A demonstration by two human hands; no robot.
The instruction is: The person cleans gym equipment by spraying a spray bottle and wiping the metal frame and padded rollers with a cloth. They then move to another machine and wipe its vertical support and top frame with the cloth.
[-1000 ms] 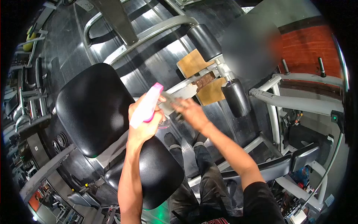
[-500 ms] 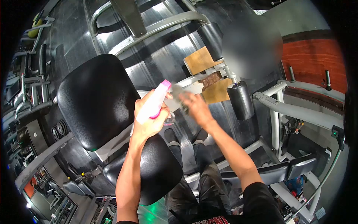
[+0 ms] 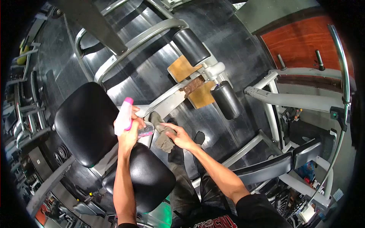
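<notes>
Gripping a spray bottle (image 3: 123, 118) in the left hand (image 3: 130, 133), pinching a grey cloth (image 3: 164, 142) in the right hand (image 3: 182, 138), on its inner side; might snag, if dangling loosely, on the metal beam (image 3: 168, 104) beyond both.

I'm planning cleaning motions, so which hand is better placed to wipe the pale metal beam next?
Probably the right hand: it holds the cloth close to the pale metal beam. The left hand is occupied gripping the spray bottle.

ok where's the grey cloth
In the head view, the grey cloth is in the right hand, right of the spray bottle held in the left hand.
</notes>
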